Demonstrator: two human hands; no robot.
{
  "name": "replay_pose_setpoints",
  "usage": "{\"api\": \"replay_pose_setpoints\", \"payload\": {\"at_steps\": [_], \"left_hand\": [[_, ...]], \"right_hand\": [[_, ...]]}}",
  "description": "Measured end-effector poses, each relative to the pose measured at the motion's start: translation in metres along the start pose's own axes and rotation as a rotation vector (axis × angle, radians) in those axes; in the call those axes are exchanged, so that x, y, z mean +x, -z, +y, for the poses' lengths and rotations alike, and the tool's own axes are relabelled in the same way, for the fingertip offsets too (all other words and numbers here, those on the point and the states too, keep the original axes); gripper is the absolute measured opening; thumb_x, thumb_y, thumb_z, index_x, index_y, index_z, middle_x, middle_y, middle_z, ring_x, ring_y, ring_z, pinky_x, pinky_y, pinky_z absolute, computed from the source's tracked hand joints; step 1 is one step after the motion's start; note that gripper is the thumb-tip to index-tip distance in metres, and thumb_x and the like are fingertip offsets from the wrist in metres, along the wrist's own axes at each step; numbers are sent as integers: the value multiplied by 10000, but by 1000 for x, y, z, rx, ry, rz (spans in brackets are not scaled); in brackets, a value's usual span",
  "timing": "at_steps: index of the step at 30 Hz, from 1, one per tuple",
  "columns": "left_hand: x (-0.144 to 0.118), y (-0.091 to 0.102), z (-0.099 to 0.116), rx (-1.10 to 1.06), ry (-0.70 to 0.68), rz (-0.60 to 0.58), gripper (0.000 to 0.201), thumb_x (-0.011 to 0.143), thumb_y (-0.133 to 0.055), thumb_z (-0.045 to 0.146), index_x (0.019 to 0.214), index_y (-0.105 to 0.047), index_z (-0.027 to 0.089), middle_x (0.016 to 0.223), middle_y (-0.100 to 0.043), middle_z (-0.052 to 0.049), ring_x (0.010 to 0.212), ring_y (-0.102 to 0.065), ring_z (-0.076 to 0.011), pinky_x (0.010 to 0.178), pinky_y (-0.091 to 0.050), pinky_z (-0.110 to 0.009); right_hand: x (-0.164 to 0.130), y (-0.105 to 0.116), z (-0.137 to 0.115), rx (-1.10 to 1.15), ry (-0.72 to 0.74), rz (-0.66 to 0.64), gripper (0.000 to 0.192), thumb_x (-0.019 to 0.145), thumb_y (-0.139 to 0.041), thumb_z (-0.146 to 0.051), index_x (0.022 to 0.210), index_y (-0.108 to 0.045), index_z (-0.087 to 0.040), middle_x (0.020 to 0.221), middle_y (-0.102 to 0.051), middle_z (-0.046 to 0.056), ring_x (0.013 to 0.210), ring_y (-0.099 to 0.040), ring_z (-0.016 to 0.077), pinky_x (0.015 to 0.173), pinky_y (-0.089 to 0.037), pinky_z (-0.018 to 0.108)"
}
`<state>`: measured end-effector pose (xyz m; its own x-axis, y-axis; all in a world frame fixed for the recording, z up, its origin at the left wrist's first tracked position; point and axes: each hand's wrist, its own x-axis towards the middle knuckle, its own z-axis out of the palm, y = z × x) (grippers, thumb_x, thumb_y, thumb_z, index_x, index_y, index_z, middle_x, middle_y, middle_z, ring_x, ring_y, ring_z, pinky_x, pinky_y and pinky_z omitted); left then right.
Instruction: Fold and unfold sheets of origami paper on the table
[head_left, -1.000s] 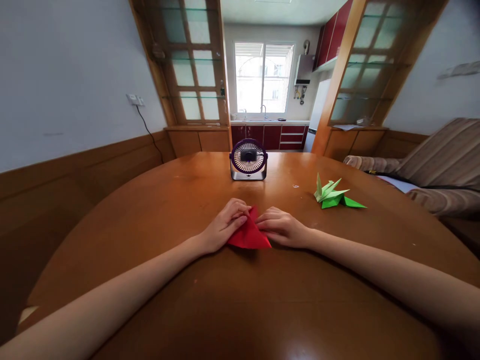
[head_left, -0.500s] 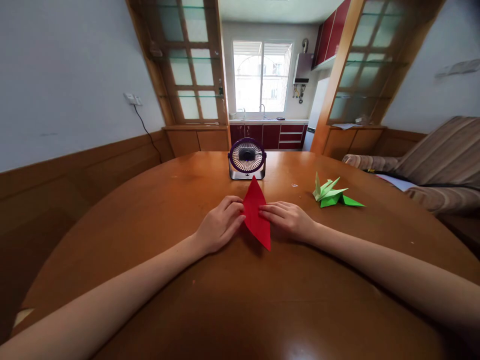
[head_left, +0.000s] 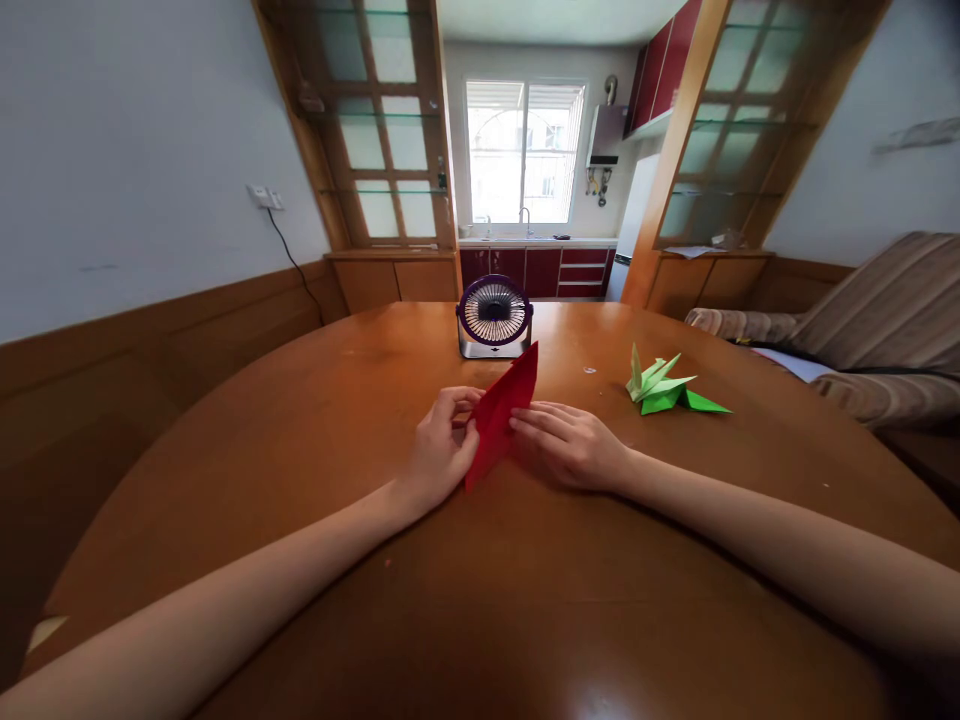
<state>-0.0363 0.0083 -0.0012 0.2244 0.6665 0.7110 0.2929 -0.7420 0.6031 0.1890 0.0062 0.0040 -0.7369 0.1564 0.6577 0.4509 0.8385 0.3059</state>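
Note:
A folded red paper (head_left: 501, 412) stands tilted on the wooden table (head_left: 315, 450), its top point leaning to the right. My left hand (head_left: 441, 451) pinches its left edge between thumb and fingers. On the other side, my right hand (head_left: 571, 446) lies palm down with its fingertips against the paper's right face. Both forearms rest on the table.
A small purple desk fan (head_left: 494, 316) stands just behind the paper. A green origami crane (head_left: 664, 390) sits to the right of my right hand. A striped sofa (head_left: 885, 330) is at the right, and wooden panelling runs along the left.
The red paper lay flat under both hands a second ago. It was lifted upright and has now swung so its top leans right, with my left hand raised onto its edge.

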Motion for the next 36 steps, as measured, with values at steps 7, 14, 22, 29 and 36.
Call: {"api": "replay_pose_setpoints", "payload": {"at_steps": [7, 14, 22, 29, 36], "left_hand": [[3, -1, -11, 159, 47, -46, 293, 816, -591, 183, 1100, -522, 196, 1054, -598, -64, 946, -625, -181, 802, -546, -333], [13, 9, -4, 166, 206, -260, 227, 881, -509, 305, 933, -685, 172, 915, -705, -64, 853, -650, -232, 807, -497, -372], [14, 4, -4, -536, 604, -110, 369, 666, -744, 376, 969, -677, 179, 897, -724, -47, 785, -674, -216, 700, -531, -332], [10, -2, -6, -660, 722, -89, 465, 605, -799, 317, 1000, -593, 184, 950, -704, -74, 826, -681, -217, 697, -553, -334], [8, -5, -23, -336, 423, 119, 490, 645, -764, 318, 1006, -449, 216, 1026, -592, -53, 896, -605, -162, 730, -501, -277]], "right_hand": [[1, 0, -4, 39, 116, -49, 469, 911, -368, -87, 1369, -465, -112, 1246, -639, 151, 1173, -602, 222, 973, -536, 408], [2, 1, -9, 172, 149, -71, 509, 902, -369, -94, 1408, -413, -130, 1300, -595, 156, 1211, -564, 213, 987, -513, 385], [0, -3, -8, 415, -394, 193, 466, 907, -479, -149, 1368, -445, -210, 1286, -519, 155, 1196, -529, 243, 990, -492, 438], [-7, -18, 1, 662, -616, 34, 665, 818, -705, -377, 1398, -447, -179, 1038, -676, 88, 893, -645, 181, 852, -545, 372], [-3, -13, 0, 676, -619, -26, 526, 828, -691, -402, 1271, -599, -134, 930, -684, 77, 775, -613, 153, 721, -535, 299]]}}
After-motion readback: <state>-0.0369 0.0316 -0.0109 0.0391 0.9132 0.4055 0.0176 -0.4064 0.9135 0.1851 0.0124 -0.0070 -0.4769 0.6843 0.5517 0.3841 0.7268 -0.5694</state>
